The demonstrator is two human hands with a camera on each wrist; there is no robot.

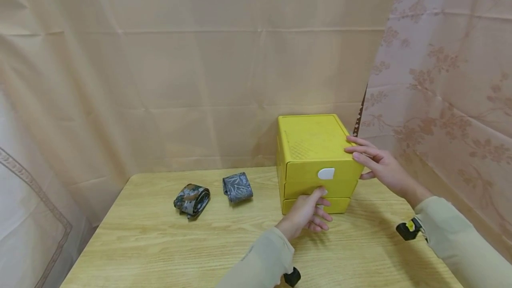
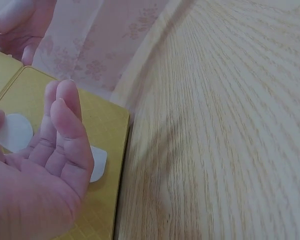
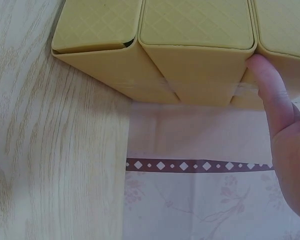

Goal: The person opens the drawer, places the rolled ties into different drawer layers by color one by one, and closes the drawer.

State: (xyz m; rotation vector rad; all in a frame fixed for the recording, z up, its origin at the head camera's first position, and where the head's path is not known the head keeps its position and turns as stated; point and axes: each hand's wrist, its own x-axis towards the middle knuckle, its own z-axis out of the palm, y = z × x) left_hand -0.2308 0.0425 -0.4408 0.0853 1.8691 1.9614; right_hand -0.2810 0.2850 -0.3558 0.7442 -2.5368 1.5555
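A yellow drawer box with white rounded pulls stands at the back right of the table. My left hand is in front of its lower part, thumb up against the drawer front. In the left wrist view its fingers are mostly straight and partly cover a lower white pull. My right hand rests its extended fingers on the box's upper right edge. In the right wrist view one finger touches a seam on the box's side. A narrow gap shows along the endmost drawer.
Left of the box lie a grey leaf-patterned fabric roll and a dark multicoloured fabric roll on the wooden table. A beige curtain hangs behind, and a floral curtain hangs at the right.
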